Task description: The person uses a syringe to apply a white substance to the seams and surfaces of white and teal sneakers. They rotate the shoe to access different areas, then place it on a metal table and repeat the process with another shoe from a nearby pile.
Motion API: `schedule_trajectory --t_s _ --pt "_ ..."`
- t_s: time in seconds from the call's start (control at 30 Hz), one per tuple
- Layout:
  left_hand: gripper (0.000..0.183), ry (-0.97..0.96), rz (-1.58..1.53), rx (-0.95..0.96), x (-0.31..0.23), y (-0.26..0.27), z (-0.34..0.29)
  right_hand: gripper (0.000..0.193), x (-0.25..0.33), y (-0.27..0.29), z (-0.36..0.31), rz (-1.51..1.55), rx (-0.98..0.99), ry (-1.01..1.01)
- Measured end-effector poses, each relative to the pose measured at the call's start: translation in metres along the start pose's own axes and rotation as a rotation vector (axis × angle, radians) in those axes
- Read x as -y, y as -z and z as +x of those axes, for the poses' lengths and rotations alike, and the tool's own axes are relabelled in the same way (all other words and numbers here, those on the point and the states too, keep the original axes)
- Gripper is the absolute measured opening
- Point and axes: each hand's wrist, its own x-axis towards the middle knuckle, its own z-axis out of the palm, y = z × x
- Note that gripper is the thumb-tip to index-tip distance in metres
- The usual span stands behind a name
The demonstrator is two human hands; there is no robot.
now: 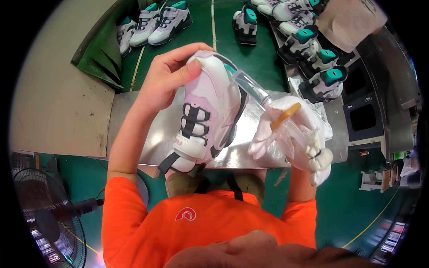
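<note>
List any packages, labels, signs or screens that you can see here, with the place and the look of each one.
Logo patch: on the chest of the orange shirt, a small red and white curved mark.
Strap label: on the white strap of the pink and white shoe held in the left hand, small and dark.
Brown paper or card package: top right, beside the row of shoes, plain tan.
No screens or signs can be seen.
</note>
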Motion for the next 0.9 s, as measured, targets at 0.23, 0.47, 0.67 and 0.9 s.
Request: schedule_trajectory --t_s 0.23,0.47,0.67,0.9 --pt "0.045 0.073 -0.244 -0.265 0.027 0.035 -0.012 0.093 -0.023 0.013 0.019 0.018 -0.178 -0.134" --pt "0.039 0.193 -0.345 -0.492 0.058 0.057 -0.018 0.096 -0.058 0.046 0.019 0.139 -0.209 -0.173" --pt "0.04 0.344 -0.383 -0.67 0.071 0.067 -0.02 0.1 -0.06 0.045 0.014 0.119 -0.318 -0.282" --pt "0.038 0.393 -0.575 -0.659 0.077 0.068 -0.019 0.1 -0.069 0.055 0.0 0.128 -0.251 -0.167"
